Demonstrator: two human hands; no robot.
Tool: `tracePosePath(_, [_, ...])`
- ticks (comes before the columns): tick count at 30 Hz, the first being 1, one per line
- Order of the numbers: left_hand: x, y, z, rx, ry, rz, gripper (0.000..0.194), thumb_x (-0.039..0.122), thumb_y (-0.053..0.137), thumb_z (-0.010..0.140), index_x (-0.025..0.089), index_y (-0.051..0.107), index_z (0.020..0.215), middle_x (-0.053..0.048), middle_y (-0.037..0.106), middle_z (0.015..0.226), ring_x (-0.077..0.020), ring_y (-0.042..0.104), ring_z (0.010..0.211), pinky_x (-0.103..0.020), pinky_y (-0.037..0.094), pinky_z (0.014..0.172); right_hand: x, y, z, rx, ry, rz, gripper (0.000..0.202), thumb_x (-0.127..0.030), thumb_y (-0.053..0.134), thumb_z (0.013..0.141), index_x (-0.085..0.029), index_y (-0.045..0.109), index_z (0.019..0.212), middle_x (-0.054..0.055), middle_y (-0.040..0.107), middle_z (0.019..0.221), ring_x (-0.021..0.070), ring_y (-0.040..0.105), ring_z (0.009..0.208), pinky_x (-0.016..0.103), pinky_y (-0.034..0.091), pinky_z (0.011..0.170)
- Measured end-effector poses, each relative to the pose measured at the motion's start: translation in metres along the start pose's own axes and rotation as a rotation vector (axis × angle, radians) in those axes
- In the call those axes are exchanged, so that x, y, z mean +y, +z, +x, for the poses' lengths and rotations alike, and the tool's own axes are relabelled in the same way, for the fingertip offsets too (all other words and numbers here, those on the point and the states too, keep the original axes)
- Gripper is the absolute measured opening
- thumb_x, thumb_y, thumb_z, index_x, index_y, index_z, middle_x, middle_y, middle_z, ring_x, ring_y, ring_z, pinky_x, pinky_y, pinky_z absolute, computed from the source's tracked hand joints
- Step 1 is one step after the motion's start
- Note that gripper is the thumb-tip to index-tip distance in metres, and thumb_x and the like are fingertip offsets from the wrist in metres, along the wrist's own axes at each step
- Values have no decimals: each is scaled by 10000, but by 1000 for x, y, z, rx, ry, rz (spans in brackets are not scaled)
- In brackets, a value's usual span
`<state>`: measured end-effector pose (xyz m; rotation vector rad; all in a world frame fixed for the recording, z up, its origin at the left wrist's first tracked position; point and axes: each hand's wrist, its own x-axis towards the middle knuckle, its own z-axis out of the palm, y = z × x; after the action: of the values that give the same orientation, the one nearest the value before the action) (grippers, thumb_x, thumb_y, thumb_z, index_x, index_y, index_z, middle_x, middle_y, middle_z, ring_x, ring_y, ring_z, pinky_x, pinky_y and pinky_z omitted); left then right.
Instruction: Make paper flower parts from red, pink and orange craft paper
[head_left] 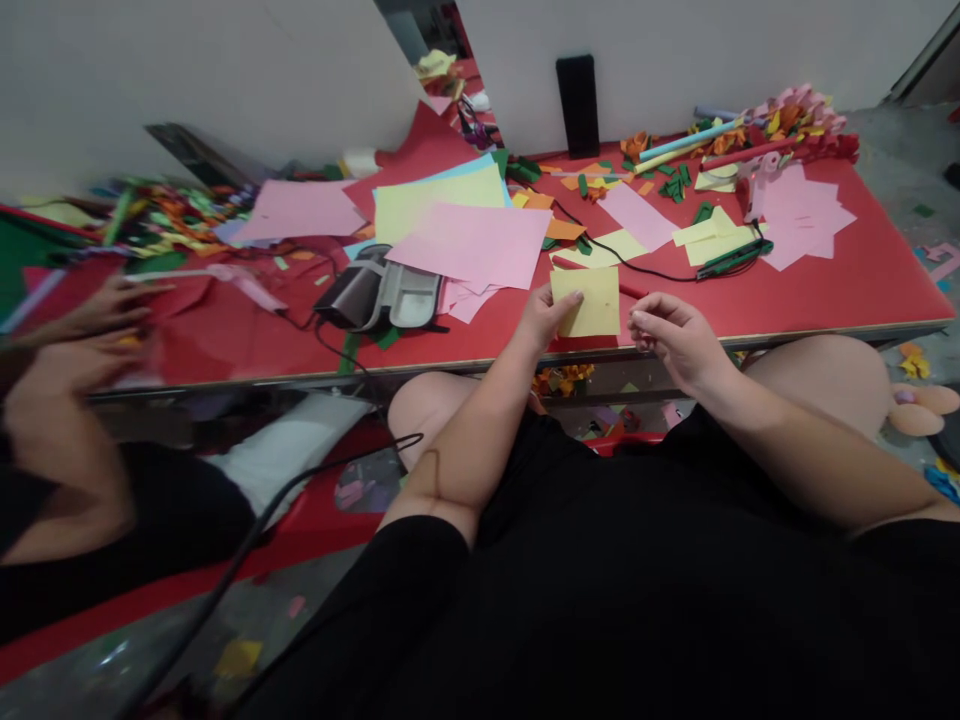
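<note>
My left hand (551,315) grips a square piece of yellow paper (598,308) at its left side, thumb on top. The paper is tilted up above the table's front edge. Just right of it, my right hand (667,335) is closed, thumb and fingers pinched together; what they hold, if anything, is too small to make out. Behind the yellow square runs a thin red stick (634,292), its end close to my right fingers. Beyond lie more yellow paper (600,248) and a pink sheet (637,212).
A pink glue gun (759,185), green cutter (731,258) and pink paper star shapes (802,215) lie to the right on the red table (862,290). An open grey case (412,295) and large paper sheets (472,240) are left. A co-worker's hands (97,330) are at far left.
</note>
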<state>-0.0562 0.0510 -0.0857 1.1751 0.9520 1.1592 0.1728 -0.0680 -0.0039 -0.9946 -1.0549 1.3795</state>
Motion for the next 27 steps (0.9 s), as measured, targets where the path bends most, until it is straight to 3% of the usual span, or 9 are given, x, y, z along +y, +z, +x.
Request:
tracePosePath(4, [18, 15, -27, 0, -18, -91, 781, 770, 1035, 678, 170, 825, 1132, -136, 915, 1039, -337, 886, 941, -432, 719, 843, 12, -9, 16, 161, 15, -18, 577, -514, 1087, 665, -291, 774, 1095, 31, 785, 1113, 200, 716, 1008, 290, 591, 695])
tracePosePath(8, [37, 32, -58, -109, -40, -63, 689, 714, 996, 808, 171, 829, 1197, -120, 909, 1082, -316, 874, 940, -435, 708, 858, 20, -11, 18, 13, 108, 12, 613, -574, 1105, 652, -254, 789, 1069, 31, 819, 1069, 187, 738, 913, 287, 593, 684])
tracePosePath(12, [49, 37, -70, -143, 49, -34, 595, 713, 976, 851, 214, 810, 1131, -82, 863, 1011, -271, 827, 918, -409, 666, 822, 25, -9, 14, 40, 113, 31, 529, -527, 1085, 690, -243, 816, 1046, 39, 854, 1045, 203, 767, 878, 329, 629, 723])
tracePosePath(17, [68, 35, -79, -13, 307, 49, 460, 633, 916, 961, 255, 785, 1187, -63, 790, 1088, -216, 740, 944, -379, 594, 813, 26, -10, 13, 52, 140, 119, 463, -407, 1008, 746, -260, 840, 1151, 60, 896, 1125, 293, 846, 1081, 484, 706, 1009])
tracePosePath(21, [82, 37, -93, 80, 401, 184, 325, 545, 800, 1070, 255, 815, 1217, -80, 782, 1136, -253, 730, 1061, -410, 566, 858, 26, -5, 10, 56, 191, 156, 444, -345, 982, 735, -257, 845, 1148, 59, 907, 1119, 319, 856, 1122, 534, 709, 1072])
tracePosePath(27, [89, 40, -107, 92, 498, 257, 331, 554, 695, 1144, 272, 860, 1093, -52, 799, 1037, -208, 736, 938, -413, 543, 797, 27, 0, 6, 10, 219, 135, 420, -334, 966, 775, -266, 840, 1170, 65, 905, 1173, 340, 841, 1228, 561, 686, 1132])
